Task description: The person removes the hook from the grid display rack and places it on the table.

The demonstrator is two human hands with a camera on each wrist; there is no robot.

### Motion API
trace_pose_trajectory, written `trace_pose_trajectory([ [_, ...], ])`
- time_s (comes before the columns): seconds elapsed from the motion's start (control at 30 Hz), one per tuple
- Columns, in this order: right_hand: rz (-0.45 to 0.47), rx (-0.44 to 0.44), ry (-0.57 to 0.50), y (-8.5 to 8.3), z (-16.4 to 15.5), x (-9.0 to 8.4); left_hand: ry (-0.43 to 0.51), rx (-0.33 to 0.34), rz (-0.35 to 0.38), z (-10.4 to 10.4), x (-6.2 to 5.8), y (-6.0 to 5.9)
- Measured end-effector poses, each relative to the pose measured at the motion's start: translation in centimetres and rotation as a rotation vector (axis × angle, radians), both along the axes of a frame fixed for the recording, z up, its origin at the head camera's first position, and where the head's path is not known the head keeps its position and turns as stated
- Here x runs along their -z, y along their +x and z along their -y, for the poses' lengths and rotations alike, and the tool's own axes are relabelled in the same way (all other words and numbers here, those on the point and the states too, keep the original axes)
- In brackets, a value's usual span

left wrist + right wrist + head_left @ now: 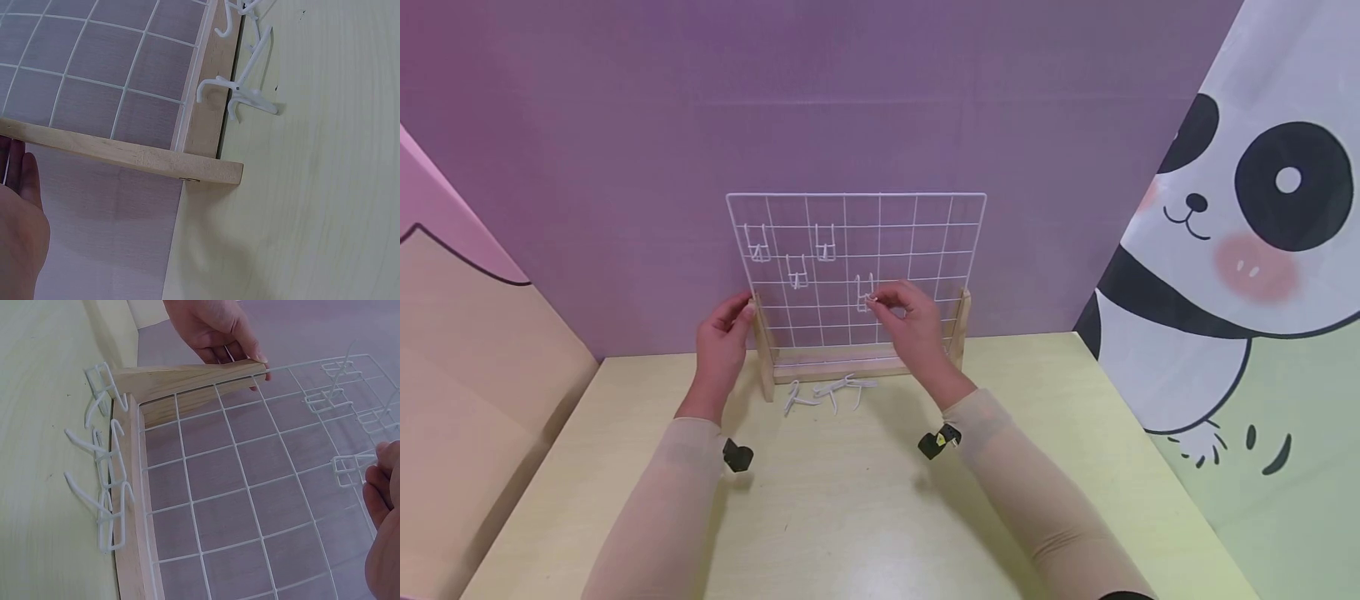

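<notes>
A white wire grid panel (880,250) stands upright in a wooden stand (765,354) on the tabletop (850,500). The left hand (724,333) grips the stand's left post. The right hand (910,321) pinches a white hook (865,296) on the grid's lower middle. Loose hooks (827,392) lie just before the stand.

Lighting: bright, even, diffuse, no glare; soft faint shadows under the forearms and wrist cams on the table (850,500). Head view: sharp centre, wide-angle bending twd edges. Wrist views: grid (250,487) wires bowed by lens, near hand (19,237) slightly soft.
</notes>
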State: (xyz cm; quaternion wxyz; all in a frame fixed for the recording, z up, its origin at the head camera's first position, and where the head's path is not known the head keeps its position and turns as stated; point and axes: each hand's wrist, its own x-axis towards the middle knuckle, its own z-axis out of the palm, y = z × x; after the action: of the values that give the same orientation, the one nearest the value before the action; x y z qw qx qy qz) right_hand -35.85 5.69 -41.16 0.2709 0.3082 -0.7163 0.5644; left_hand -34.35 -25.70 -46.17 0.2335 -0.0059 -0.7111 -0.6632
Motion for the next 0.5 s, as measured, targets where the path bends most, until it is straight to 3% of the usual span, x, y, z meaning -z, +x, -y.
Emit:
trace_pose_trajectory([
  [0.5, 0.139, -0.047, 0.048, 0.6, -2.1, 0.9, 0.005, 0.004, -0.003, 0.0, 0.2, -0.2],
])
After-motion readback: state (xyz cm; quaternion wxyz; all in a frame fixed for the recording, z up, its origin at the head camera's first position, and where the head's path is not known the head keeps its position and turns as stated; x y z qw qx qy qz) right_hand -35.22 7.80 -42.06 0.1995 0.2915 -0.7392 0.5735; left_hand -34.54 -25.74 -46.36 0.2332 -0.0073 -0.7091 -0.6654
